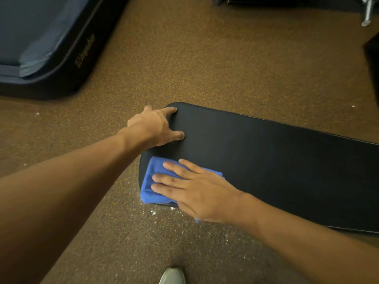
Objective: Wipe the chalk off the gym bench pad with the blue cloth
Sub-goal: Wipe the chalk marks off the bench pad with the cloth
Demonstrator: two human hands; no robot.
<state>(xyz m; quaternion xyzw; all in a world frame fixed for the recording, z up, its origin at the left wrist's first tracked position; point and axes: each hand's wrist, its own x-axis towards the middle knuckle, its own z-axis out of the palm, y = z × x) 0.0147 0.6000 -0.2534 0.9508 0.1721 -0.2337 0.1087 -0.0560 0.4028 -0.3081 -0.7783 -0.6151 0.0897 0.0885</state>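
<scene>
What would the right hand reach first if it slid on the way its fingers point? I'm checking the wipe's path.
The right hand points left along the blue cloth, so it would likely run off the bench pad's rounded end onto open floor.

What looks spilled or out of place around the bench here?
White specks and small crumbs, probably chalk, lie scattered on the floor below the near corner of the bench pad, where the right hand presses the blue cloth. Nothing looks damaged.
</scene>
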